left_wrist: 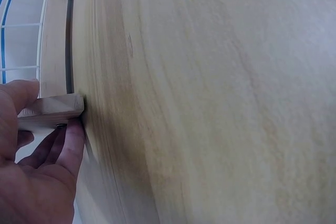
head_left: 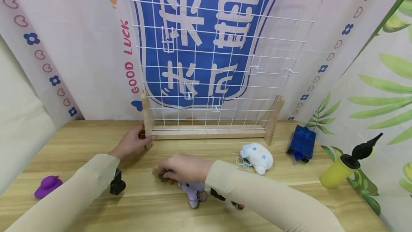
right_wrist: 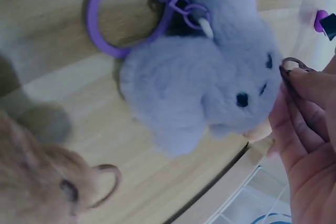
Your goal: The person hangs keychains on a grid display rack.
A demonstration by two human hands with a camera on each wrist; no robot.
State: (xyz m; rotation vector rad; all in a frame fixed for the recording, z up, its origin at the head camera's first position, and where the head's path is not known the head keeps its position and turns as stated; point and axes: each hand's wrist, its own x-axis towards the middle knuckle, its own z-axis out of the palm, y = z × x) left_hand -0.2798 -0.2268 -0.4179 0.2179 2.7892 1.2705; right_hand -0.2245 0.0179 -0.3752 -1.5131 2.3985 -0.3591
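Observation:
My left hand (head_left: 130, 144) grips the left wooden leg (head_left: 147, 124) of the white wire grid rack (head_left: 206, 49). In the left wrist view the thumb and fingers lie on opposite sides of the leg (left_wrist: 52, 106). My right hand (head_left: 186, 167) is low over the table, pinching a brown key ring (right_wrist: 295, 64) between thumb and fingers. What hangs from that ring is mostly hidden by the hand. A lilac plush keychain (head_left: 192, 192) with a purple ring lies just below this hand. Another brown plush (right_wrist: 39, 174) with a ring shows in the right wrist view.
A white plush keychain (head_left: 257, 157) lies before the rack's right leg. Further right are a blue toy (head_left: 302, 142) and a yellow bottle with black top (head_left: 339, 171). A purple hat (head_left: 48, 186) and black item (head_left: 117, 183) lie left. White hooks (head_left: 215, 105) hang on the grid.

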